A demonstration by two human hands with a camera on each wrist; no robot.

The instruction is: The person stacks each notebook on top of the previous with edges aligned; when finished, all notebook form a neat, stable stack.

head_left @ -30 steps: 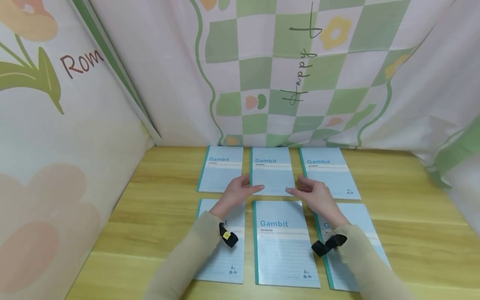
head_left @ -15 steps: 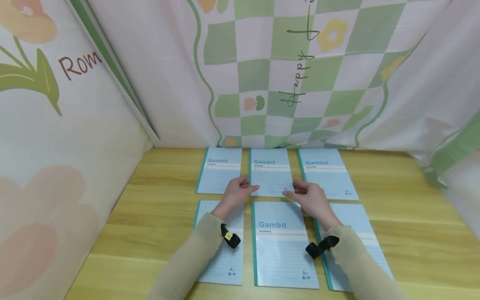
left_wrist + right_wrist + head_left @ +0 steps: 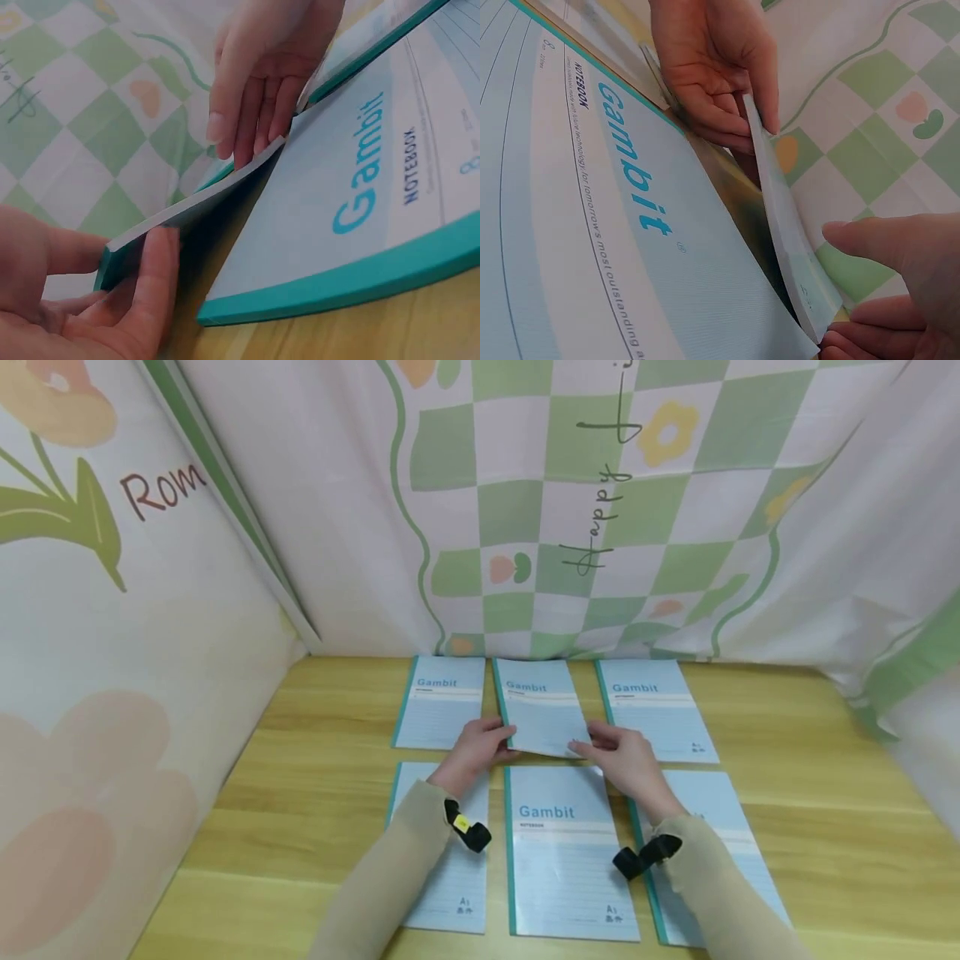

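A light-blue Gambit notebook (image 3: 542, 714) with a teal spine is in the middle of the back row, its near edge raised off the table. At its near left corner my left hand (image 3: 476, 747) pinches the spine side, thumb on the cover and fingers beneath. By the near right corner is my right hand (image 3: 628, 767); its fingers touch the notebook's edge, while the thumb stands apart from the cover in the right wrist view. Below it lies the front-middle notebook (image 3: 573, 877), flat on the table.
Two more notebooks flank the raised one, at back left (image 3: 442, 702) and back right (image 3: 656, 710). The front left (image 3: 450, 902) and front right (image 3: 742, 852) ones lie partly under my forearms. A patterned curtain (image 3: 517, 510) hangs along the wooden table's (image 3: 300, 793) back edge.
My left hand has moved onto the middle back notebook's near left corner and lifted it. The notebook has turned slightly and its near edge has risen. My right hand has shifted a little left.
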